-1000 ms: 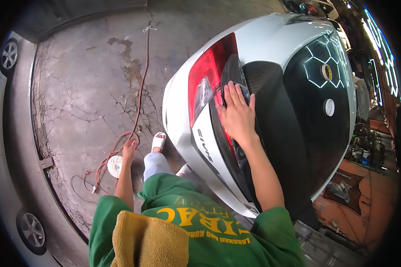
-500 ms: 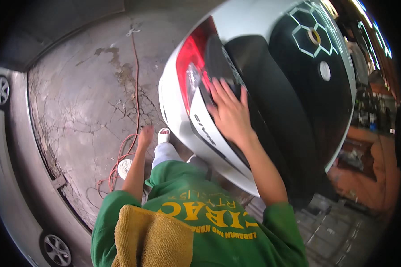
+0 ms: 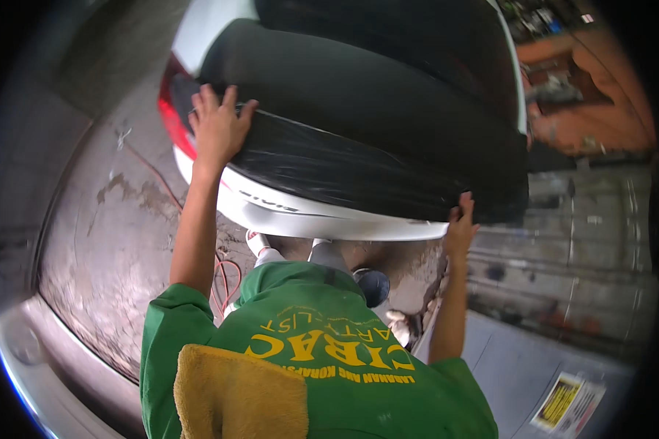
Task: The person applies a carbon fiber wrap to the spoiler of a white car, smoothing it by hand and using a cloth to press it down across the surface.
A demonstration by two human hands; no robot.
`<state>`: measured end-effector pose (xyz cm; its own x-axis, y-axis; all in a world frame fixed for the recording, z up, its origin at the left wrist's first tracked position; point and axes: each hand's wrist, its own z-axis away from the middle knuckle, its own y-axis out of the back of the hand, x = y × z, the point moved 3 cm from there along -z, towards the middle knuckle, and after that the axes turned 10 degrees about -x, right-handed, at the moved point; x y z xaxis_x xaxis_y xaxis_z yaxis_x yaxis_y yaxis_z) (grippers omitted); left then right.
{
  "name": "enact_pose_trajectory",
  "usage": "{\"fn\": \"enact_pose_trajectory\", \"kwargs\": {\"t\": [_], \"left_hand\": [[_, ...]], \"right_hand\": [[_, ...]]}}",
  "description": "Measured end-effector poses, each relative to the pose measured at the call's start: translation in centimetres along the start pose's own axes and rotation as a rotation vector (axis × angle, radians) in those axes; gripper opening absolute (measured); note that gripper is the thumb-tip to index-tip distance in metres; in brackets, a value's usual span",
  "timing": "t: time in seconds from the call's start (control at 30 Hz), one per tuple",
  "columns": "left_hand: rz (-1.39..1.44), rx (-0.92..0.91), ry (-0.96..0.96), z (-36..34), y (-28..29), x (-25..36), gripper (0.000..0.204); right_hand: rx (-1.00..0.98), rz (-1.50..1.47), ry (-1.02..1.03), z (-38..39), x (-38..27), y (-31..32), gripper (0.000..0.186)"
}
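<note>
The rear of a white car (image 3: 307,223) stands in front of me. Glossy black film (image 3: 307,157), finely wrinkled along its lower edge, lies across the trunk lid (image 3: 329,95). My left hand (image 3: 220,130) rests on its left end with the fingers spread, beside the red tail light (image 3: 170,117). At the right rear corner of the car, my right hand (image 3: 461,225) is at the film's lower edge; its fingers are stretched upward and slightly blurred. Whether they touch the film I cannot tell.
A dark round container (image 3: 373,287) and a coiled red hose (image 3: 231,278) are on the floor by my feet. At lower right is a grey panel (image 3: 505,366) bearing a label. Another car (image 3: 33,351) stands at lower left. A tan towel (image 3: 241,391) hangs on my shirt.
My view has shifted right along the car's rear. My left hand has risen from beside my body onto the film, and my right hand has moved from near the tail light to the right corner.
</note>
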<state>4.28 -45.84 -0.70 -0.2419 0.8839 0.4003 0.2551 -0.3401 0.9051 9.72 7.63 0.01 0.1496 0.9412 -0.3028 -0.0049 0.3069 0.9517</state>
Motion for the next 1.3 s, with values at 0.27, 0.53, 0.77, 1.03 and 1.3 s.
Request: {"fn": "enact_pose_trajectory", "kwargs": {"t": [0.27, 0.53, 0.77, 1.03, 1.3], "left_hand": [[-0.057, -0.001, 0.172, -1.1, -2.1, -0.8, 0.061], [-0.149, 0.04, -0.011, -1.8, -3.9, -5.7, 0.047], [-0.35, 0.148, 0.374, 3.2, -4.2, 2.8, 0.055], [-0.364, -0.077, 0.204, 6.8, -6.6, 17.0, 0.057], [-0.324, -0.076, 0.247, 7.7, -6.5, 18.3, 0.06]], "right_hand": [[0.26, 0.095, 0.476, 2.2, -22.1, -7.4, 0.059], [0.161, -0.003, 0.675, 4.0, -18.9, -7.5, 0.079], [0.124, 0.102, -0.21, -9.2, 15.8, 6.2, 0.058], [0.207, -0.054, 0.672, 0.5, -4.1, -2.6, 0.062], [0.276, 0.321, -0.063, -12.6, 18.1, 7.7, 0.056]]}}
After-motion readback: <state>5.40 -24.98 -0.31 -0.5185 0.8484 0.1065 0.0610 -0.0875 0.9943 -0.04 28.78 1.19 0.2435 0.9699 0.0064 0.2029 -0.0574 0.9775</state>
